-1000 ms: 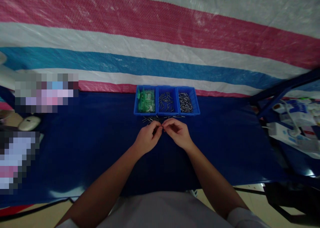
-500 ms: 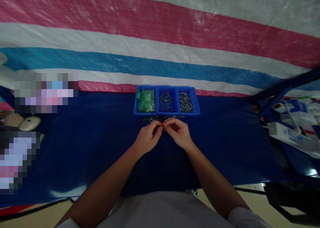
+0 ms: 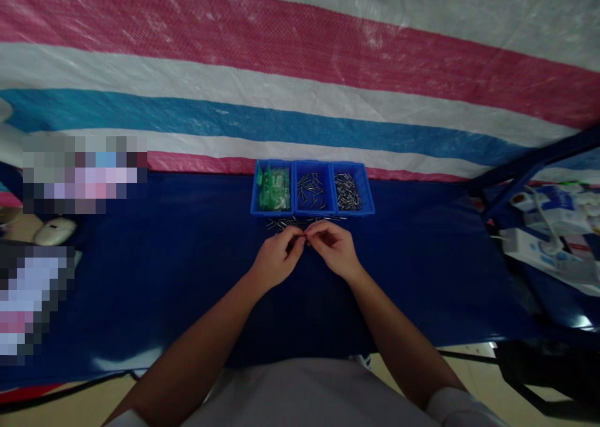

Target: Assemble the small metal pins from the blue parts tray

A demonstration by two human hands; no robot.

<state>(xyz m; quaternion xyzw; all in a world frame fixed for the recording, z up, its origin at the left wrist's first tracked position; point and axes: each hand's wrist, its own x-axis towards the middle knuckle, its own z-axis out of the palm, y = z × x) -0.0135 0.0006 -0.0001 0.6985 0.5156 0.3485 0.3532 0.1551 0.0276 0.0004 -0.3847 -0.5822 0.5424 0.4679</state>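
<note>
My left hand (image 3: 280,255) and my right hand (image 3: 334,247) meet fingertip to fingertip above the table, each closed in a pinch. Whatever lies between the fingertips is too small to make out. Just beyond them, several thin dark metal pieces (image 3: 276,224) lie loose on the tabletop. Behind these stand three blue bins side by side. Green and clear plastic packets fill the left bin (image 3: 273,214). Scattered slim metal pieces lie in the middle bin (image 3: 313,213), and a denser heap of short metal pieces fills the right bin (image 3: 368,192).
A dark blue cover (image 3: 422,271) lies over the table. A striped plastic sheet (image 3: 300,58) hangs behind it. On the right are a white power strip (image 3: 529,246) and packages (image 3: 557,208); on the left, a white mouse-like object (image 3: 55,231) beside blurred-out items.
</note>
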